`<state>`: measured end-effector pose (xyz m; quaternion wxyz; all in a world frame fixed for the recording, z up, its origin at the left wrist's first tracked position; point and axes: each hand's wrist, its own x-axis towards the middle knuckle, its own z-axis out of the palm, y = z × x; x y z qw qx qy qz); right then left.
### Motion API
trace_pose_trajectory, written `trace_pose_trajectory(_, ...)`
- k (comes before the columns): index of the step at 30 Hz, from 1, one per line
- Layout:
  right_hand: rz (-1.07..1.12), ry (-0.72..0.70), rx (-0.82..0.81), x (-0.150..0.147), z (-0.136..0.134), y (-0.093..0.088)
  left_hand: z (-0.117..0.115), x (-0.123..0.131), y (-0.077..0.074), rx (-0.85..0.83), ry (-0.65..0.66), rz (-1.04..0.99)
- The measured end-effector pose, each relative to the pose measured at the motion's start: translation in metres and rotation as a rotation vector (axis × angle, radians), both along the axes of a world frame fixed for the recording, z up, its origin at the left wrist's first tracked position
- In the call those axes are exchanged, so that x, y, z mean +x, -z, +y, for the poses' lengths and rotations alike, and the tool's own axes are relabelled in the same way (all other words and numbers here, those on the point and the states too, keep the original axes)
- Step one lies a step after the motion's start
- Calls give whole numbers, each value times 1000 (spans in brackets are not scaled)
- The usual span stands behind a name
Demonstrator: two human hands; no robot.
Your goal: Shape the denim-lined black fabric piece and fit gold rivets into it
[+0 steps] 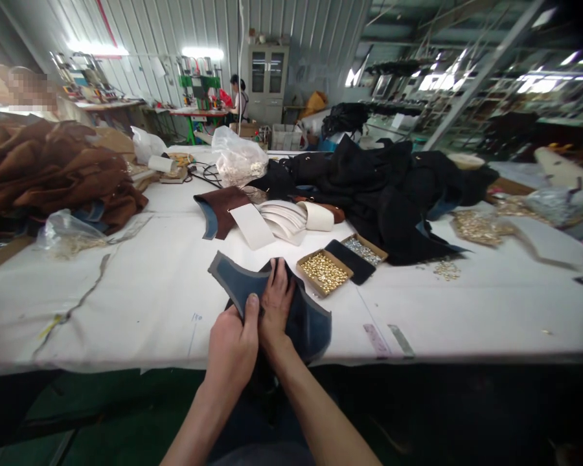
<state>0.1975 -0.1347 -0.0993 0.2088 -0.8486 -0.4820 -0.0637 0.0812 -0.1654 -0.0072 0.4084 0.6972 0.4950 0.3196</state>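
Note:
My left hand point(233, 346) grips the near edge of a curved dark blue fabric piece point(311, 320), thumb pressed on top. My right hand point(275, 304) lies on the same piece just beside the left, fingers together and pressing into a fold of it. The piece hangs partly over the front edge of the white table point(140, 291). Just beyond my hands stand two small cardboard boxes, one of gold rivets point(324, 272) and one of silver rivets point(364, 249), with a black piece between them.
A heap of black garments point(383, 188) lies at the back right and brown ones point(48, 168) at the back left. White curved pieces point(284, 220), a brown piece point(221, 210), plastic bags and loose gold hardware point(476, 226) lie about. A person works at a far bench.

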Motion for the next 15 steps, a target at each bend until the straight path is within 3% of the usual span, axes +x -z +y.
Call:
trace_pose_trajectory(4, 17, -61, -6, 8, 8, 4, -3, -3, 8, -51, 32, -29)
trace_pose_trajectory(8, -27, -154, -21, 15, 20, -3, -3, -6, 13, 30, 50, -2)
trace_pose_trajectory(15, 54, -305, -345, 16, 45, -29, 4, -17, 13, 162, 103, -7)
